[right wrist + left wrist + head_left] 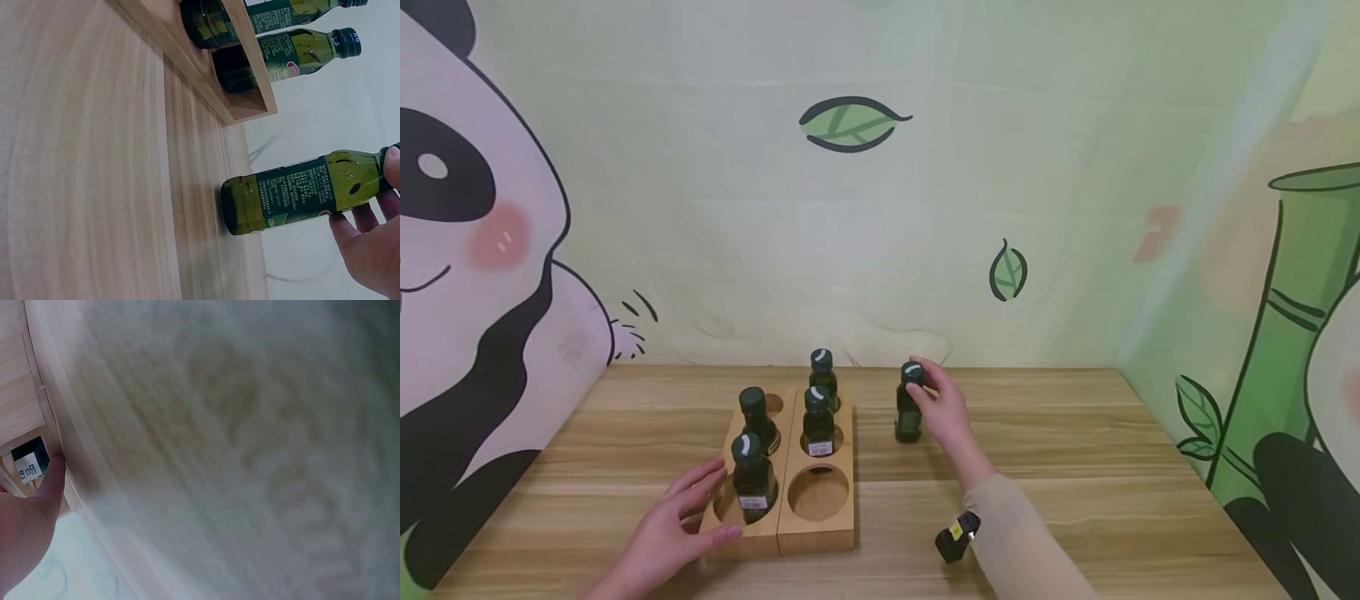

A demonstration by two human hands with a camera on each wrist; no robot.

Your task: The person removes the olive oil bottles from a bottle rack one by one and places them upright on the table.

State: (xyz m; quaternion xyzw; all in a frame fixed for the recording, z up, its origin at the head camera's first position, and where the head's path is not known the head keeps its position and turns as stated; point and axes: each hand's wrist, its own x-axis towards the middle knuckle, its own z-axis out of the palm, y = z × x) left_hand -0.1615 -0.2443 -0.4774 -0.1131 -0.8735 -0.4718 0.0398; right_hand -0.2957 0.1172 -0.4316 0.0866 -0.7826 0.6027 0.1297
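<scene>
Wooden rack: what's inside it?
Four bottles stand in the wooden rack; bare wood shows in its near right hole. No bottle rises from its far left hole, but the middle left bottle covers part of it.

Pale-green panda backdrop, wood-grain tabletop

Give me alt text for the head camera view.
A right hand holds a dark bottle near its cap, right of a wooden rack with four similar bottles in it. The left hand touches the rack's near left corner; behind is a panda backdrop.
</scene>
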